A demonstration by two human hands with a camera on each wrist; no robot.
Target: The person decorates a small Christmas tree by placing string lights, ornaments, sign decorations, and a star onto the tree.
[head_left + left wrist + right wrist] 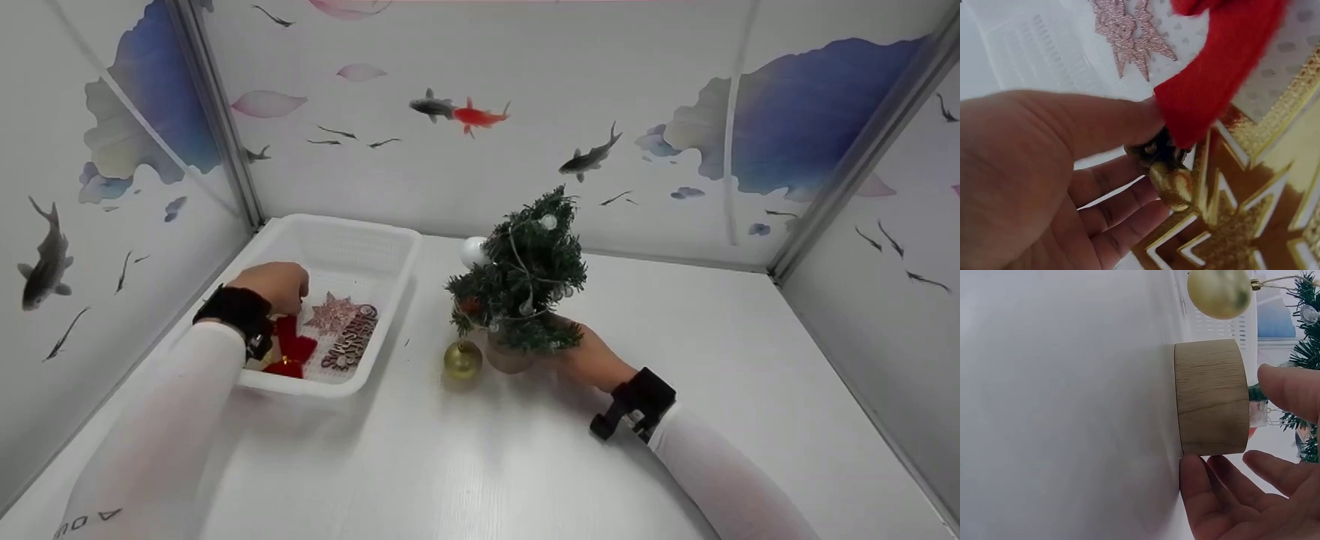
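My left hand (pixel 276 285) is down in a white plastic basket (pixel 416 247). Between its thumb and fingers it pinches a small dark-and-gold ornament (pixel 1171 183) with a red felt strip (pixel 1202 95) against it; the ornament's kind is unclear. A gold star-patterned decoration (pixel 1235 225) lies under that hand. At right, a small Christmas tree (pixel 525 270) stands upright on a round wooden base (pixel 1210 399). My right hand (pixel 592 356) rests its fingertips against the base's side, the thumb extended over the top edge. A gold ball (pixel 463 361) hangs from a low branch.
In the basket also lie a pink glitter snowflake (pixel 332 311) and a pink lettered ornament (pixel 350 339). A white ball (pixel 474 253) hangs on the tree's left side. Fish-printed walls (pixel 480 45) enclose the white table (pixel 480 465) at the back and sides.
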